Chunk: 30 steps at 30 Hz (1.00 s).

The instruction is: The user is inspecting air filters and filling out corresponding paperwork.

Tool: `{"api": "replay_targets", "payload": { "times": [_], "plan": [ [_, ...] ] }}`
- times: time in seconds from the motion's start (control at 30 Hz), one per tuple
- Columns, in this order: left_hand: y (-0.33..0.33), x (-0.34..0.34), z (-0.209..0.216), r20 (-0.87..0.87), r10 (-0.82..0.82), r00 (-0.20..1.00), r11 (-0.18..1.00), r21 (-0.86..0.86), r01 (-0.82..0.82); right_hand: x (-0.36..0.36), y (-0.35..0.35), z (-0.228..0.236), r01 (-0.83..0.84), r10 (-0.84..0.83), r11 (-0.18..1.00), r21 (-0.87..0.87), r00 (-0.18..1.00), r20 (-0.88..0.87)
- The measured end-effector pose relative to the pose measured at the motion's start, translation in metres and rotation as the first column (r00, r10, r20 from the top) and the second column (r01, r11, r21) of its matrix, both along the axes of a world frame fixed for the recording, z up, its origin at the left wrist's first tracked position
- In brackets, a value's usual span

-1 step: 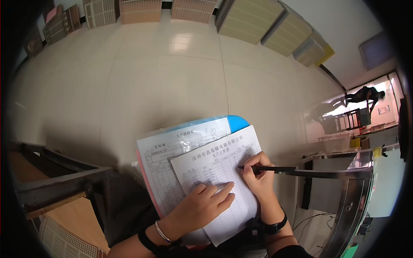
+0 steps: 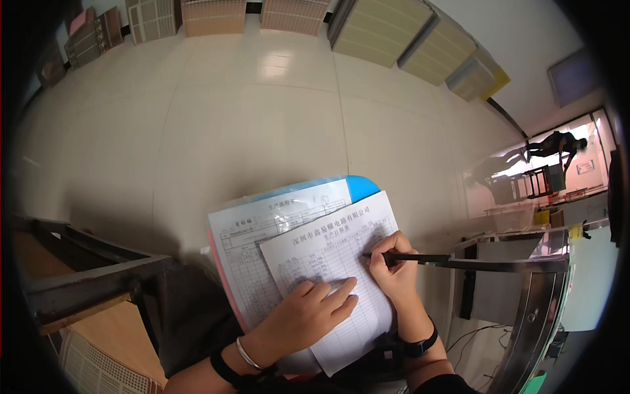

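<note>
My right hand [image 2: 396,266] pinches a black pen [image 2: 420,258], its tip against a printed form sheet [image 2: 367,308] with a ruled table. Handwriting fills part of the columns on the sheet's left. My left hand [image 2: 312,315] lies on the same sheet, index finger stretched out and the other fingers loosely bent, pressing it down. Beneath is a second printed form [image 2: 246,262] in a clear plastic sleeve, partly covered by the top sheet. A blue folder [image 2: 363,188] shows behind them at the upper right corner, with a pinkish edge along the left side.
Dark metal frames stand at my left [image 2: 98,282] and right [image 2: 545,315]. Stacks of panels [image 2: 380,29] lean along the far wall, over a pale tiled floor [image 2: 262,118]. A person [image 2: 558,146] stands far off at the right, beside a dark rack. Cables [image 2: 472,335] lie at lower right.
</note>
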<state>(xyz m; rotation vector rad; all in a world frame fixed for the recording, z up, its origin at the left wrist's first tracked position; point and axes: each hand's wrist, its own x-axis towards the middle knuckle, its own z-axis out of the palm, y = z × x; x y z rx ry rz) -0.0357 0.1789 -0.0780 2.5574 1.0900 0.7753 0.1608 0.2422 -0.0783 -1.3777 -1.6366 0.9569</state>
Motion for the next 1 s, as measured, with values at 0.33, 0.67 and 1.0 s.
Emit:
{"api": "replay_targets", "payload": {
  "times": [0.33, 0.67, 1.0],
  "plan": [
    [0.0, -0.002, 0.002, -0.004, -0.002, 1.0, 1.0, -0.024, 0.002, -0.002, 0.0, -0.004, -0.01, 0.009, 0.998, 0.063, 1.0, 0.021],
    [0.009, -0.021, 0.004, 0.084, 0.108, 0.991, 0.99, -0.095, -0.1, 0.006, 0.003, -0.006, -0.032, 0.032, 0.999, 0.012, 0.999, -0.022],
    [0.039, -0.102, -0.003, 0.196, 0.789, 0.583, 0.613, -0.329, -0.719, 0.009, 0.011, 0.001, 0.016, -0.236, 0.909, 0.417, 0.845, 0.48]
  ]
}}
